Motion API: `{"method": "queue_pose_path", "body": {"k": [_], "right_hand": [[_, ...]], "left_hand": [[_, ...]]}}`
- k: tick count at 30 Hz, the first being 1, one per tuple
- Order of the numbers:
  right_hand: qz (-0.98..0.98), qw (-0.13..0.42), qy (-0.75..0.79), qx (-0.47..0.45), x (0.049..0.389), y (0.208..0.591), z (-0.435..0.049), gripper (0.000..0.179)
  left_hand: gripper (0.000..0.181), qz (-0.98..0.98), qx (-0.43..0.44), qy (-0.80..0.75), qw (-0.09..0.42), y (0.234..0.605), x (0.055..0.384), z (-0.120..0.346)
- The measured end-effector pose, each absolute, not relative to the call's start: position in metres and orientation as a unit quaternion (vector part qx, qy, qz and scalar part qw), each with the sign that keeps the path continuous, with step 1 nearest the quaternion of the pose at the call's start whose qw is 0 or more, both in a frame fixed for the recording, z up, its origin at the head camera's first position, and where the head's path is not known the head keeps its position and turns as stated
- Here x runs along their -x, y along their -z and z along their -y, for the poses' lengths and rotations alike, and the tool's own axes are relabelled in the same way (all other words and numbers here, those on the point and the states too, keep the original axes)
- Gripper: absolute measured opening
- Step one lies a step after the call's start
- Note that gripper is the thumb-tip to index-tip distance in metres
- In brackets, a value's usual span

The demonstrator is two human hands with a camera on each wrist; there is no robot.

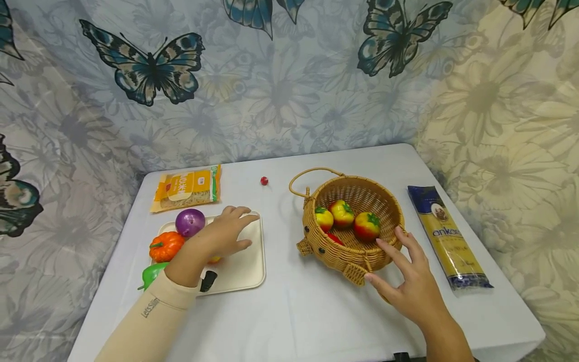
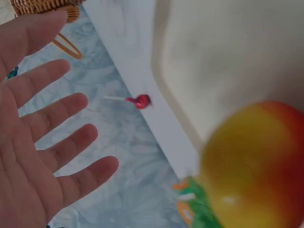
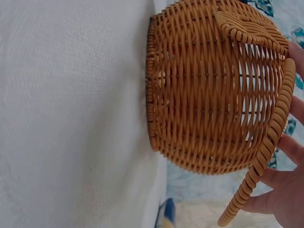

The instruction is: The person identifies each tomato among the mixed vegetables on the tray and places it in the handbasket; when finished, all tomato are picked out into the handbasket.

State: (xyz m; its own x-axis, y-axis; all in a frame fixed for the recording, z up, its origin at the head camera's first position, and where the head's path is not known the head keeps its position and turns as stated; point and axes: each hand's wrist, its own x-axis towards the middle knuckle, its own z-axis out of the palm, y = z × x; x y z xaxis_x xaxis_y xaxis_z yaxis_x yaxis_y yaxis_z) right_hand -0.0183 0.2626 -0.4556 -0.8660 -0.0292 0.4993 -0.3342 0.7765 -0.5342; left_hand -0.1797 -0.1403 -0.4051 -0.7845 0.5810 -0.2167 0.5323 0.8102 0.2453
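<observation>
My left hand (image 1: 228, 234) hovers over the cream tray (image 1: 253, 271), fingers spread, holding nothing. A red-and-yellow fruit (image 2: 256, 166) lies on the tray, mostly hidden under the left wrist in the head view. Left of it are a purple round vegetable (image 1: 190, 222), an orange pumpkin (image 1: 166, 246) and a green pepper (image 1: 153, 274). On the right, my right hand (image 1: 413, 284) touches the near-right rim of a wicker basket (image 1: 336, 259) with extended fingers. Inside the basket sit several red-and-yellow fruits (image 1: 367, 226) with green tops and a partly hidden red item (image 1: 335, 239).
A yellow packet of grain or pasta (image 1: 190, 187) lies behind the tray. A red lollipop (image 2: 142, 101) is at the table's back middle. To the basket's right lies a blue-and-gold pasta packet (image 1: 448, 236). The basket's handle (image 1: 296, 183) leans out leftward.
</observation>
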Motion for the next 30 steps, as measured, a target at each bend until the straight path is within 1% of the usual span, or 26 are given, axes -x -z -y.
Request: {"method": "queue_pose_path", "body": {"k": [4, 15, 21, 25, 30], "right_hand": [[0.913, 0.239, -0.316, -0.097, 0.018, 0.455, -0.262, 0.079], [0.917, 0.231, -0.312, -0.087, 0.018, 0.455, -0.261, 0.081], [0.916, 0.234, -0.313, -0.089, 0.018, 0.455, -0.261, 0.08], [0.917, 0.232, -0.313, -0.089, 0.018, 0.454, -0.261, 0.08], [0.918, 0.23, -0.311, -0.087, 0.018, 0.453, -0.261, 0.08]], "left_hand": [[0.063, -0.946, -0.276, -0.081, 0.149, 0.416, 0.176, 0.156], [0.06, -0.956, -0.242, -0.087, 0.14, 0.431, 0.161, 0.186], [0.06, -0.959, -0.234, -0.092, 0.133, 0.436, 0.156, 0.197], [0.061, -0.96, -0.225, -0.09, 0.138, 0.44, 0.154, 0.203], [0.056, -0.96, -0.22, -0.096, 0.143, 0.442, 0.151, 0.206]]}}
